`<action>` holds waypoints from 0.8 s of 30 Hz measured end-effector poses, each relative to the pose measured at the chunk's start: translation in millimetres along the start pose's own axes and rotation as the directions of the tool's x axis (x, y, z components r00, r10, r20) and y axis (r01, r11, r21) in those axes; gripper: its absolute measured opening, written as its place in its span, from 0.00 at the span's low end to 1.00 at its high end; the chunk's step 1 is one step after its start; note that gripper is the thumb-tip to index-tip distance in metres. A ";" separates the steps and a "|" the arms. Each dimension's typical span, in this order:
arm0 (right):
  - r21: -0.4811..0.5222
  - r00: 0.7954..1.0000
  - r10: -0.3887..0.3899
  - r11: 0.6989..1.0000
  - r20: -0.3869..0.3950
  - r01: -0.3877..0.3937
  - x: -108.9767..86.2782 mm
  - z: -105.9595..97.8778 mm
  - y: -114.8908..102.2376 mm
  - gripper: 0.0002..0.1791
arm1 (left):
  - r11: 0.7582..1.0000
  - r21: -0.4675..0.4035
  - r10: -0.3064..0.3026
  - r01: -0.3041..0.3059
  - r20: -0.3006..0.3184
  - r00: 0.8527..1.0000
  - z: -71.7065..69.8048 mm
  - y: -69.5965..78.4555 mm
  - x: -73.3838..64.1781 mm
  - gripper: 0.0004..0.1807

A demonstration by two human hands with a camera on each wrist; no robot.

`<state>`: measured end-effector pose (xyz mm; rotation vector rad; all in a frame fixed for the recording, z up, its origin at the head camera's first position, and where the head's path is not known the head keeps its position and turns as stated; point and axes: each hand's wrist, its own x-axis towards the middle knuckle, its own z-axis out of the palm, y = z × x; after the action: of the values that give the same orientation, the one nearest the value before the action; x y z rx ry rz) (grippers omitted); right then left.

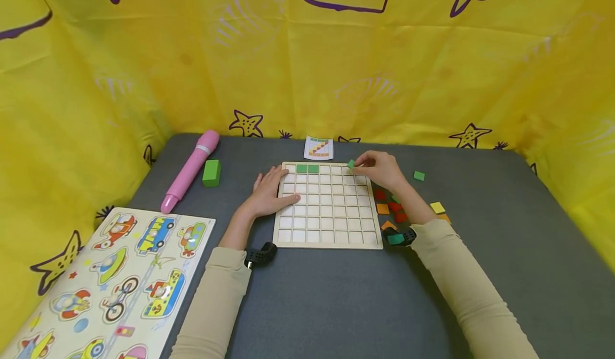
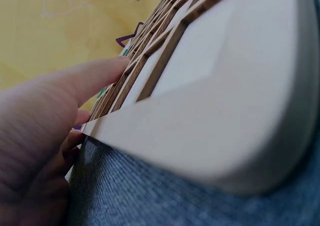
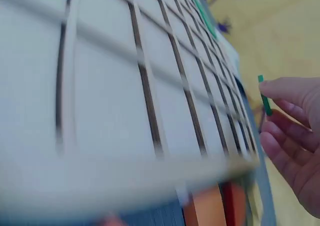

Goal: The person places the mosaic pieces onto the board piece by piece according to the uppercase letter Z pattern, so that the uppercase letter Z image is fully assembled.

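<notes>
A white grid board with raised wooden dividers lies on the dark table. Two green square tiles fill cells in its back row, left of the middle. My left hand rests on the board's left edge, thumb stretched over the cells and fingers along the side. Between thumb and fingertips my right hand pinches a green tile, held over the board's back right part. In the right wrist view that tile is seen edge-on, apart from the board.
Behind the board lies a small pattern card. Red, orange, yellow and green tiles are scattered to the right, partly under the right forearm. At left are a pink marker-shaped object, a green block and a picture puzzle board.
</notes>
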<state>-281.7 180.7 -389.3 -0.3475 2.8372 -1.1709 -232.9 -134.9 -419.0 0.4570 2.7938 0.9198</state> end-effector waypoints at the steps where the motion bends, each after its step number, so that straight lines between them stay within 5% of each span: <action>1: 0.011 1.000 -0.011 1.000 0.013 0.011 2.5 5.8 -5.0 0.11 | 1.000 0.000 0.000 0.000 0.000 1.000 -0.1 -0.1 -0.3 0.46; 12: -0.029 0.988 -0.136 0.990 0.075 0.139 21.6 45.4 -31.8 0.05 | 1.000 -0.018 0.006 -0.006 -0.014 1.000 -0.2 1.9 -1.9 0.45; 24: 0.029 0.994 -0.106 0.994 0.037 0.105 15.7 48.1 -29.4 0.10 | 1.000 -0.019 -0.005 0.005 -0.011 1.000 1.9 1.9 -2.1 0.45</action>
<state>-285.1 123.7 -402.3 -0.5180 2.7982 -1.2056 -230.0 -133.1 -419.2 0.4436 2.7924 0.9502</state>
